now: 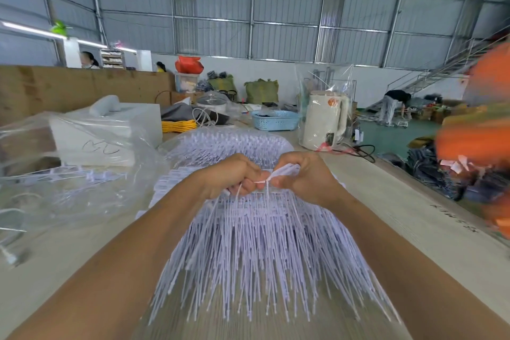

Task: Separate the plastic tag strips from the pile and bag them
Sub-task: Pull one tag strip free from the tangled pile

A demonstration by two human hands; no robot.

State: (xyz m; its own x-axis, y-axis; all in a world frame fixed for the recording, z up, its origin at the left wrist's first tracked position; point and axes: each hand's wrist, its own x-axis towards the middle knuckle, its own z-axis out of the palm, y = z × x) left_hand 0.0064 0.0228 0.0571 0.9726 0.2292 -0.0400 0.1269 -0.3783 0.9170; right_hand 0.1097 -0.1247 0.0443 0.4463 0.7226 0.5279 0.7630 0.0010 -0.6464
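Note:
A big pile of white plastic tag strips (256, 251) fans out toward me across the wooden table (400, 210). Over the middle of the pile, my left hand (234, 176) grips a bunch of strips in its curled fingers. Close beside it, my right hand (300, 174) holds the top end of a white strip bundle (284, 170), its fingers curled round it. The two hands nearly touch. More strips lie behind them inside a clear plastic cover (231, 141). A crumpled clear plastic bag (69, 188) with some strips in it lies at the left.
A white box (110, 132) sits behind the clear bag. A white kettle (323, 121) wrapped in plastic and a blue basket (276, 120) stand at the back of the table. A blurred orange shape (480, 146) is at the right edge. A person bends over far right.

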